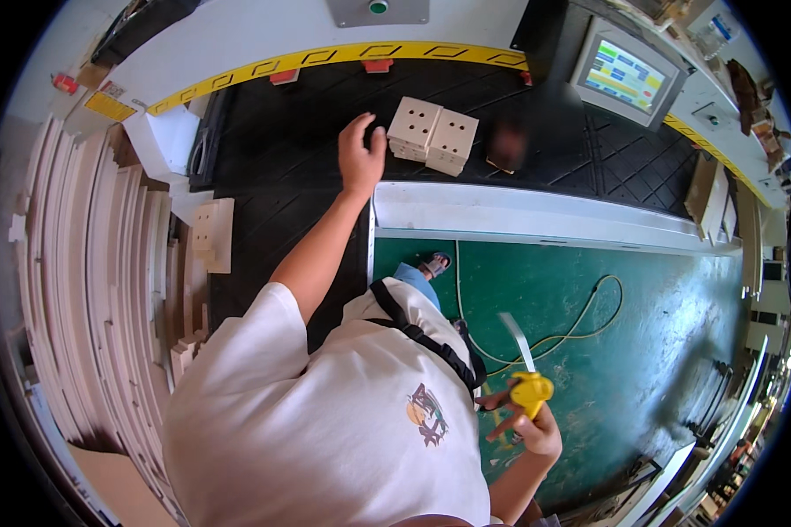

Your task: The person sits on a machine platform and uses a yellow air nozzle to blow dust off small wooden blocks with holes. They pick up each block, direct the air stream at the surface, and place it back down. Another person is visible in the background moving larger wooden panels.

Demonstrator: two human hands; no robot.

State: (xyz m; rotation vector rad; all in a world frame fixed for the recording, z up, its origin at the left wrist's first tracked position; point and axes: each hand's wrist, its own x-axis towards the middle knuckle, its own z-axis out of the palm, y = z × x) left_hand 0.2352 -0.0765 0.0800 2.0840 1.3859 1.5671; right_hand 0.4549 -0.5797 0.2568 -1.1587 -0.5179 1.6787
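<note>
My left hand (361,158) is over the black machine bed, its fingers apart and holding nothing. Just to its right stand two stacks of pale wooden blocks (413,121), side by side, with dark round holes in their top faces. A small gap seems to lie between my fingertips and the nearer stack. Low on the right, my right hand (536,430) is closed around a yellow air blow gun (531,392). Its pale metal nozzle (518,341) points up and away from me, over the green floor.
A yellow-striped guard (343,54) spans the machine above the black bed (281,114). The control screen (627,74) is at the far right. Long boards (88,290) stand stacked on the left, beside a drilled panel (213,235). A hose (589,329) loops over the floor.
</note>
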